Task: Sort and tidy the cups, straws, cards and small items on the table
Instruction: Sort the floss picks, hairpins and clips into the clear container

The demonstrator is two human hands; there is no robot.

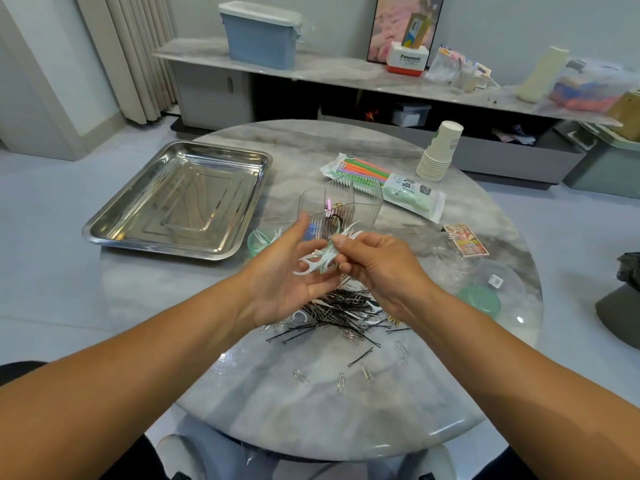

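Observation:
My left hand (280,275) is held palm up over the round marble table (242,393), fingers straight, with a bunch of white floss picks (317,263) lying across it. My right hand (377,265) pinches the same bunch from the right. Below both hands lies a pile of black hairpins and paper clips (346,313). Behind the hands stands a clear ribbed organiser (360,206) with small items inside. A green cup (258,240) holding more floss picks sits left of it.
An empty steel tray (180,202) lies at the left. A straw packet (384,183), a stack of paper cups (440,154), a card pack (465,240) and a green lid (481,301) are on the right. Loose clips (341,382) lie near the front.

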